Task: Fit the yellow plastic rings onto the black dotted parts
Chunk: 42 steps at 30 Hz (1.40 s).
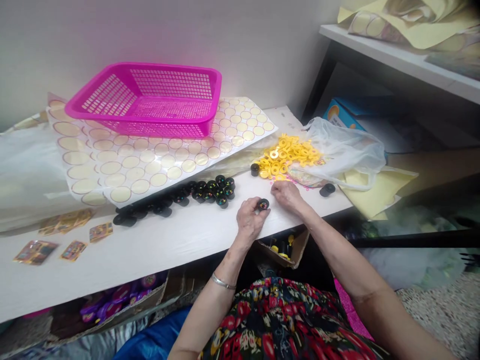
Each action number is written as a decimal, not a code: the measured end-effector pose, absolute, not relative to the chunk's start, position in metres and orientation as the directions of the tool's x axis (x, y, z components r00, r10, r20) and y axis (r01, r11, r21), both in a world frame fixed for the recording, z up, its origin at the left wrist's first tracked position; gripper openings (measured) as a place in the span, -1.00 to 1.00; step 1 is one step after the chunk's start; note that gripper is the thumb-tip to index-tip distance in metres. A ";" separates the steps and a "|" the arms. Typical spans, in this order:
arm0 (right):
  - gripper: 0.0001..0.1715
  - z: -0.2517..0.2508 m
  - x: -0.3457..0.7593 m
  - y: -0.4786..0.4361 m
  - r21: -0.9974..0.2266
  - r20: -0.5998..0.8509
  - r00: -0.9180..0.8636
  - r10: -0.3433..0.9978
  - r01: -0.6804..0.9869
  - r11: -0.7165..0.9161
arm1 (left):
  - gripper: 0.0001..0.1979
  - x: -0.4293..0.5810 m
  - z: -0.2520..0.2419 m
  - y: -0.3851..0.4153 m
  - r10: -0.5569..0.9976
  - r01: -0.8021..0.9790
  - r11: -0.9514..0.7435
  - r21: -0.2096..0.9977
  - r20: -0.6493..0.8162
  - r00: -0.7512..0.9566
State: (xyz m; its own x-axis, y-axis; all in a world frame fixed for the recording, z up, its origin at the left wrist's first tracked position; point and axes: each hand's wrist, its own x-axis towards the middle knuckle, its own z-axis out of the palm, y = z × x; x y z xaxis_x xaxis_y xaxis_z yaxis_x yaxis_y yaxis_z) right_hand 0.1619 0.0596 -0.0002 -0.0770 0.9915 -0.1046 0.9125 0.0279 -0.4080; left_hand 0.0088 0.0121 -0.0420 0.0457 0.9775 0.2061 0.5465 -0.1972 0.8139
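Note:
My left hand (250,218) holds a small round black container (263,204) between thumb and fingers, its open top facing up with coloured bits inside. To the right, my right hand (287,196) rests low over the table with its fingers curled together; what they hold, if anything, is hidden. Just beyond it lies a heap of yellow ring-shaped pieces (292,154), with small pink pieces (281,178) at its near edge. One black container (255,170) stands beside the heap. Several filled black containers (213,190) stand grouped left of my left hand.
A pink basket (138,120) sits on sticker sheets (172,159) at the back. Card packets (36,252) lie at the left. A plastic bag (345,145) and another black container (327,190) are at the right. Below the table edge is a cardboard box (298,250).

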 end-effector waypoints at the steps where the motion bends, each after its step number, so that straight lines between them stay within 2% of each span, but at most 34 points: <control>1: -0.78 -0.001 0.162 0.059 -0.398 -0.094 -0.079 0.992 0.917 0.036 | -0.71 0.009 -0.042 0.012 0.978 0.548 -0.196 0.814 0.204 0.046; 9: -0.81 -0.006 0.163 0.048 -0.321 -0.027 -0.159 0.987 0.937 0.142 | -0.73 0.011 -0.039 0.012 0.983 0.565 -0.175 0.807 0.179 0.049; 12: -0.83 -0.002 0.160 0.039 -0.434 0.095 -0.175 0.980 0.879 0.199 | -0.75 0.011 -0.037 0.012 0.982 0.565 -0.180 0.805 0.181 0.055; 14: -0.84 0.003 0.157 0.032 -0.547 0.176 -0.232 0.957 0.785 0.291 | -0.79 0.011 -0.037 0.012 0.978 0.565 -0.199 0.801 0.196 0.066; 16: -0.84 0.009 0.152 0.025 -0.592 0.209 -0.311 0.927 0.714 0.374 | -0.81 0.011 -0.037 0.012 0.975 0.566 -0.215 0.796 0.210 0.075; 19: -0.80 0.016 0.145 0.019 -0.513 0.191 -0.378 0.906 0.748 0.420 | -0.82 0.010 -0.036 0.012 0.972 0.567 -0.224 0.793 0.222 0.074; 22: -0.75 0.018 0.140 0.017 -0.383 0.155 -0.396 0.905 0.820 0.425 | -0.81 0.010 -0.035 0.011 0.973 0.570 -0.220 0.792 0.216 0.075; 25: -0.74 0.018 0.137 0.017 -0.312 0.125 -0.399 0.908 0.853 0.418 | -0.80 0.010 -0.033 0.011 0.978 0.579 -0.203 0.790 0.194 0.079; 29: -0.74 0.018 0.136 0.016 -0.285 0.130 -0.374 0.918 0.873 0.396 | -0.79 0.011 -0.033 0.011 0.982 0.579 -0.186 0.794 0.176 0.073; 36: -0.75 0.016 0.138 0.014 -0.306 0.145 -0.331 0.933 0.881 0.360 | -0.78 0.011 -0.032 0.012 0.983 0.577 -0.180 0.797 0.170 0.072; 42: -0.75 0.019 0.133 0.015 -0.216 0.120 -0.389 0.914 0.888 0.406 | -0.81 0.009 -0.031 0.011 0.978 0.566 -0.204 0.799 0.188 0.087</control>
State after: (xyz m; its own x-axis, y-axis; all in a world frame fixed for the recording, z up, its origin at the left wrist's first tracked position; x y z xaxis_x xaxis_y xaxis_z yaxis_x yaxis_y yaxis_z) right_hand 0.1327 0.0147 0.0188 -0.3886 0.9135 0.1202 0.8879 0.4061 -0.2160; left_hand 0.0092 0.0106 -0.0306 0.0872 0.9783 0.1877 0.5659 -0.2037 0.7989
